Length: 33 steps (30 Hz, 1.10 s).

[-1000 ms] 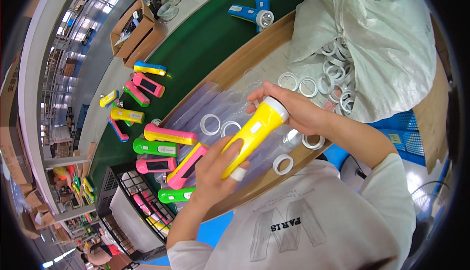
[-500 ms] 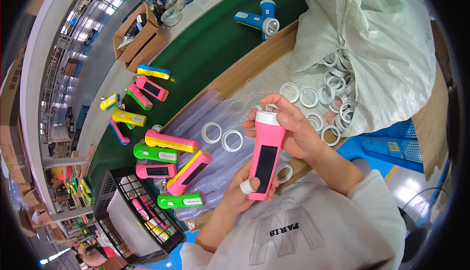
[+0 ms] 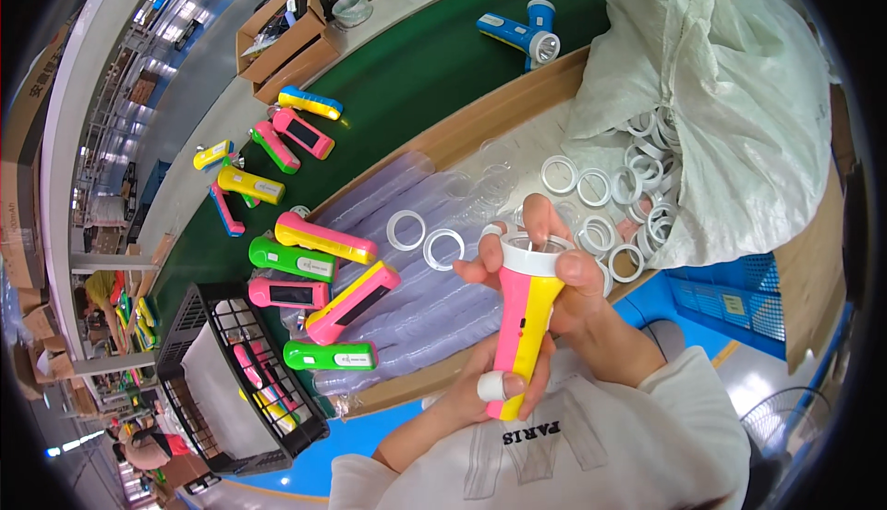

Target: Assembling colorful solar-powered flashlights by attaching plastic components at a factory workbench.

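By the tray's near edge (image 3: 395, 394), left hand (image 3: 473, 390) and right hand (image 3: 580, 302) fingers clamp a white-ringed flashlight (image 3: 525, 330); loose rings (image 3: 652, 174) remain.

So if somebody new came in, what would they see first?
Probably the pink-and-yellow flashlight near the middle, the left hand around its handle, the right hand at its white-rimmed head. Next, maybe the big whitish sack at the right, white rings by its opening. More colorful flashlights lie left of the hands.
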Motion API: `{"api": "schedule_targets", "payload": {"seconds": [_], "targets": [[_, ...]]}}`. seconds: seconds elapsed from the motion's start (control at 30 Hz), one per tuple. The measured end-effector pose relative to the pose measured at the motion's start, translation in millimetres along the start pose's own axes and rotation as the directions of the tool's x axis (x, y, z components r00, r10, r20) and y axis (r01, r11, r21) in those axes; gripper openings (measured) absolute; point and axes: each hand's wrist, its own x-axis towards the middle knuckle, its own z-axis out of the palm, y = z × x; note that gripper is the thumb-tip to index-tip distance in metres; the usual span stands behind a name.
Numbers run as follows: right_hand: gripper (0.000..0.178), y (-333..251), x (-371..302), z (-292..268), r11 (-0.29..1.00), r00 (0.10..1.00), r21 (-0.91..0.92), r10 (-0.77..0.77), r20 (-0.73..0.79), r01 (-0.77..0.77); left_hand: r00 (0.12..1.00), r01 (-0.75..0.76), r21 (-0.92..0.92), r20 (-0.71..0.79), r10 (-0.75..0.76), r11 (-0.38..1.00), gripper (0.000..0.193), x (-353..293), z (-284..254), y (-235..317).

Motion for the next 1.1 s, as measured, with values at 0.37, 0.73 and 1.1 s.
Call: {"api": "schedule_targets", "payload": {"seconds": [0.37, 0.73, 1.1], "targets": [[0.025, -4.8, -1.5, -15.3, 0.910, 0.949, -0.408, -0.192, -0.251, 0.077, 0.740, 0.133, 0.981, -0.001, 0.672, -0.144, 0.049, 32.3, -44.2, 18.5], [0.040, -33.4, 15.0, -65.4, 0.270, 0.920, -0.952, -0.319, -0.226, -0.141, 0.937, -0.004, 0.122, -0.347, 0.046, 0.993, 0.048, 51.0, -61.1, 66.1], [0.035, -65.4, 25.6, -107.3, -0.770, 0.956, -0.568, -0.266, -0.126, -0.289, 0.838, 0.097, 0.765, 0.282, 0.466, -0.637, 0.049, 170.1, -100.4, 114.8]]}}
